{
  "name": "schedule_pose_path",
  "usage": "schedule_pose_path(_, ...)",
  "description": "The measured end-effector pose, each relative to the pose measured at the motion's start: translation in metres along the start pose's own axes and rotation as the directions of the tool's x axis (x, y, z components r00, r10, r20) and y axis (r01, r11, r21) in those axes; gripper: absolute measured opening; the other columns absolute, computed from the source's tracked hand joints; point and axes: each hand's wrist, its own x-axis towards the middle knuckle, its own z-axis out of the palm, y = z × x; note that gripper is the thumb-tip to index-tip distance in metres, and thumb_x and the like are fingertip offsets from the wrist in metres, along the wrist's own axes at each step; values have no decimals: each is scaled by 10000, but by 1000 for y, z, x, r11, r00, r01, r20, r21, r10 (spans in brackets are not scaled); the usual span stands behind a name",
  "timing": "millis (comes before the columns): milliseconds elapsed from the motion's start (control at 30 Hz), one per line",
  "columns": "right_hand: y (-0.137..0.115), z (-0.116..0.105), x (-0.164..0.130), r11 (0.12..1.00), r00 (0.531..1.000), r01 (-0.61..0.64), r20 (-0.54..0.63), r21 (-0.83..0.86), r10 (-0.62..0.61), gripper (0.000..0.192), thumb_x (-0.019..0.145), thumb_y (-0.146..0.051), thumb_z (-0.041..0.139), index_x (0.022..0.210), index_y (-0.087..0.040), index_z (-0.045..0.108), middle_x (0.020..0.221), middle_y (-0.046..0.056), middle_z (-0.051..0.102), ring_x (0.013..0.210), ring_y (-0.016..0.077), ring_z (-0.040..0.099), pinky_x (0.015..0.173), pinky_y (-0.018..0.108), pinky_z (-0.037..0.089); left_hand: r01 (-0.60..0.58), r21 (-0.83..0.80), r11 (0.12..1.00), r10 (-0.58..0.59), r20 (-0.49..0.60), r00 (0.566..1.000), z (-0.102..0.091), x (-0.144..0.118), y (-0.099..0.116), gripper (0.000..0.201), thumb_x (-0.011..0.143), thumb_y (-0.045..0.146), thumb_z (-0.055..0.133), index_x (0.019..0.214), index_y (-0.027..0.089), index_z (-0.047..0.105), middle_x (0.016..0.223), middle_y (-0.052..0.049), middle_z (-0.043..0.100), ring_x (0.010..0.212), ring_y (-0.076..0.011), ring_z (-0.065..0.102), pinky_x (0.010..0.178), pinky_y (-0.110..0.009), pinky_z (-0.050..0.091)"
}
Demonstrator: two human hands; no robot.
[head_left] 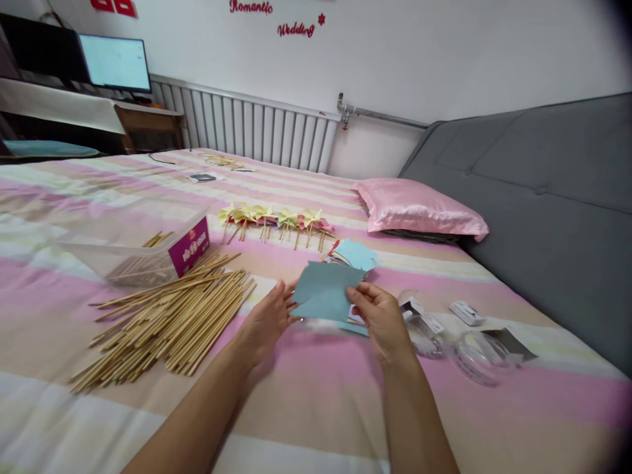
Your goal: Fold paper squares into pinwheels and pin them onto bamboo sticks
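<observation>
Both my hands hold a square sheet of blue paper (pixel 326 291) just above the striped bedsheet. My left hand (pixel 266 320) pinches its left edge, and my right hand (pixel 382 319) grips its lower right corner. Beyond the sheet lies a small stack of coloured paper squares (pixel 353 253) with a blue one on top. Further back, a row of several finished paper pinwheels on sticks (pixel 276 220) lies across the bed. A large heap of bamboo sticks (pixel 170 322) lies left of my left hand.
A clear plastic box with a purple label (pixel 190 249) holds more sticks at the left. Clear tape rolls (pixel 474 355) and small white packets (pixel 467 313) lie right of my right hand. A pink pillow (pixel 419 210) rests by the grey headboard (pixel 548 197).
</observation>
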Motion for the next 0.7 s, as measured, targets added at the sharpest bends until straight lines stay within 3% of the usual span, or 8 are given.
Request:
schedule_pose_path(133,6,6,-1,988,989,-148,25,42,148,341,524,-368,807,747,-155,662,568,-26,613,463,87,496,467,210,380,11,90,996,-10,-4,1000,3,-2,-2,503,621,505,749,990,170,690,891,-75,719,802,-208,645,652,-258,461)
schedule_pose_path(267,11,9,-1,980,980,-192,64,45,188,423,513,-379,810,825,-152,639,594,-3,652,481,120,557,487,230,420,20,107,994,-19,-8,1000,5,-2,-3,404,627,400,776,927,139,704,810,-68,720,710,-165,635,681,-249,468)
schedule_pose_path(400,13,15,-1,971,977,-210,47,112,206,387,516,-361,796,778,-170,586,607,-10,661,530,133,607,514,233,467,-13,75,997,9,49,999,3,0,-5,360,688,391,727,937,132,702,894,-105,722,822,-215,649,786,-303,479)
schedule_pose_path(567,12,33,-9,958,974,-221,-10,181,226,306,593,-334,741,770,-185,541,636,-25,657,556,110,625,520,200,479,-137,66,988,131,93,987,4,2,-10,396,714,411,709,1013,153,681,1034,-102,702,975,-240,624,849,-306,463)
schedule_pose_path(633,12,41,-14,959,972,-236,25,159,235,315,614,-341,728,819,-178,555,696,-2,680,595,131,655,517,206,480,-147,83,986,143,56,988,6,3,-11,402,737,412,692,1037,145,667,1052,-104,698,986,-245,622,838,-305,468)
schedule_pose_path(700,12,46,-18,964,967,-246,97,100,236,332,645,-357,707,878,-166,568,752,31,699,637,160,680,517,215,475,-133,79,988,139,-70,988,7,4,-12,354,760,381,677,1019,141,661,1022,-100,709,949,-240,638,817,-311,484)
